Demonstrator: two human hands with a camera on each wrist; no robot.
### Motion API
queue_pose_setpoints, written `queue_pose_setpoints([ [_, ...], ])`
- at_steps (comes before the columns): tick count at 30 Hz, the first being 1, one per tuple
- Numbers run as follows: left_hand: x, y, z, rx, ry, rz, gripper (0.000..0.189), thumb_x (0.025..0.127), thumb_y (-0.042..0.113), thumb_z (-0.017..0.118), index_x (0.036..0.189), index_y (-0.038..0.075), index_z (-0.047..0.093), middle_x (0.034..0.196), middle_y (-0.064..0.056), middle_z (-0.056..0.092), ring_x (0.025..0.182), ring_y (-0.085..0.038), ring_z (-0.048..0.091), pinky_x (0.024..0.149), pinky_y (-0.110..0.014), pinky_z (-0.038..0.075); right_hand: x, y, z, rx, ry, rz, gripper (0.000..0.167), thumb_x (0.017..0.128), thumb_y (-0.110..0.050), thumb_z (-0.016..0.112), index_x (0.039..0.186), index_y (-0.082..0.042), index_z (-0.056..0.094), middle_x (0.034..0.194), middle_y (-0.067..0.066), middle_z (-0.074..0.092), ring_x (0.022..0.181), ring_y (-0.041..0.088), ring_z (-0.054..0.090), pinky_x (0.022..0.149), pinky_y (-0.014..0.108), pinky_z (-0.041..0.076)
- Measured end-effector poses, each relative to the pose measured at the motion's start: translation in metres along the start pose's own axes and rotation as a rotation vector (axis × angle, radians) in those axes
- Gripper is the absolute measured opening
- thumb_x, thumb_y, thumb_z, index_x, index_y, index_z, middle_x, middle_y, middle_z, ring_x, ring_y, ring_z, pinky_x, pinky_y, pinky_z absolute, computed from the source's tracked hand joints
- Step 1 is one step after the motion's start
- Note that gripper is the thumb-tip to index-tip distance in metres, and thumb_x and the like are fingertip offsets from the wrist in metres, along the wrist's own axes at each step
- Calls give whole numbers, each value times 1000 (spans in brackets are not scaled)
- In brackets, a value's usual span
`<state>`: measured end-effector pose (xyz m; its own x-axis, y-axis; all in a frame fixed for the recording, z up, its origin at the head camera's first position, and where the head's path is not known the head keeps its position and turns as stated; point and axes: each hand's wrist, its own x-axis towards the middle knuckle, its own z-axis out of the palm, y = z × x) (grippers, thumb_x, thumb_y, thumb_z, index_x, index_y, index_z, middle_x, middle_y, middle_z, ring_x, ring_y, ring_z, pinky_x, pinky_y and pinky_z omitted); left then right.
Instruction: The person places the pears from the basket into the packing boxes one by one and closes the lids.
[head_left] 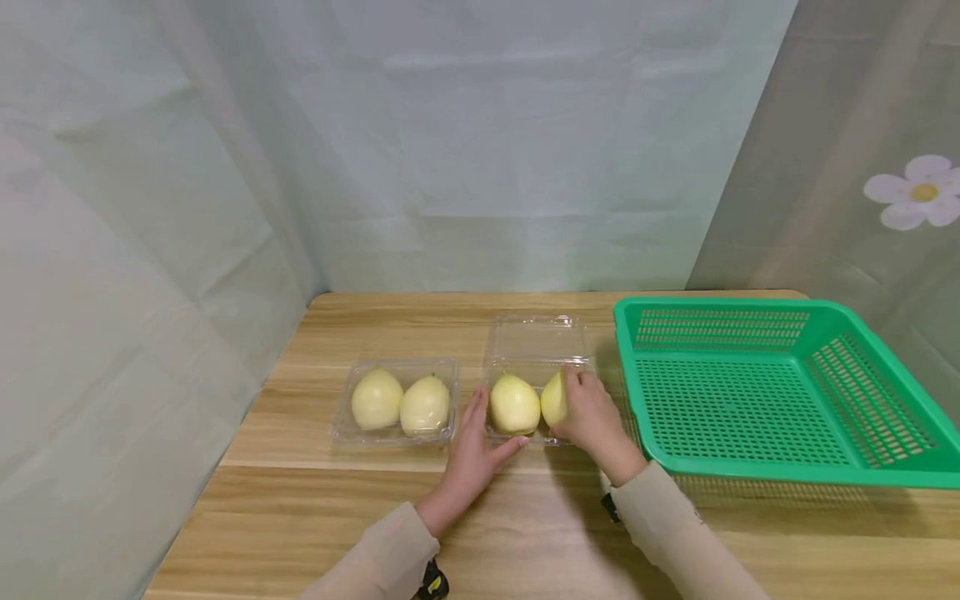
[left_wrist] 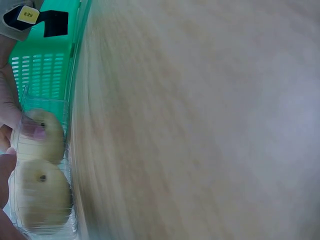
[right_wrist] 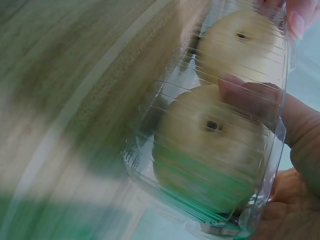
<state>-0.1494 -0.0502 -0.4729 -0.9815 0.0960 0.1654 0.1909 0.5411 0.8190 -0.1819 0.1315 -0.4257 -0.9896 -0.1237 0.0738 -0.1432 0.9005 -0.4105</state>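
Observation:
A clear plastic clamshell box (head_left: 537, 337) stands with its lid laid back, and two pale yellow pears sit in it. My right hand (head_left: 592, 414) grips the right pear (head_left: 553, 400); in the right wrist view its thumb (right_wrist: 250, 97) lies inside the box wall, against that pear (right_wrist: 210, 145). My left hand (head_left: 476, 454) is at the box's left front corner, fingers straight along the side and thumb stretched along the front edge. Beside that thumb sits the left pear (head_left: 514, 404). The right hand's fingertips are partly hidden behind the right pear.
A second clear box (head_left: 341, 417) with two pears stands to the left on the wooden table (head_left: 300, 500). A large green perforated basket (head_left: 637, 400) stands close on the right. Pale cloth (head_left: 510, 167) hangs behind the table.

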Motion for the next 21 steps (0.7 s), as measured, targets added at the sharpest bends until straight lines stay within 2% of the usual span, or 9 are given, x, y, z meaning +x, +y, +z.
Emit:
queue_pose_setpoints([
  [8, 0, 1, 2, 14, 6, 12, 95, 77, 35, 78, 143, -11, 29, 151, -28, 24, 140, -42, 25, 113, -55, 25, 2, -1, 4, -61, 10, -8, 96, 53, -18, 91, 132, 8, 43, 115, 32, 53, 102, 44, 55, 85, 54, 52],
  [21, -1, 0, 2, 20, 13, 24, 94, 78, 35, 77, 142, -12, 29, 151, -29, 24, 140, -42, 25, 113, -55, 26, 2, -2, 2, -34, -24, 18, 102, 53, -21, 92, 134, 11, 41, 119, 32, 52, 107, 44, 53, 88, 55, 51],
])
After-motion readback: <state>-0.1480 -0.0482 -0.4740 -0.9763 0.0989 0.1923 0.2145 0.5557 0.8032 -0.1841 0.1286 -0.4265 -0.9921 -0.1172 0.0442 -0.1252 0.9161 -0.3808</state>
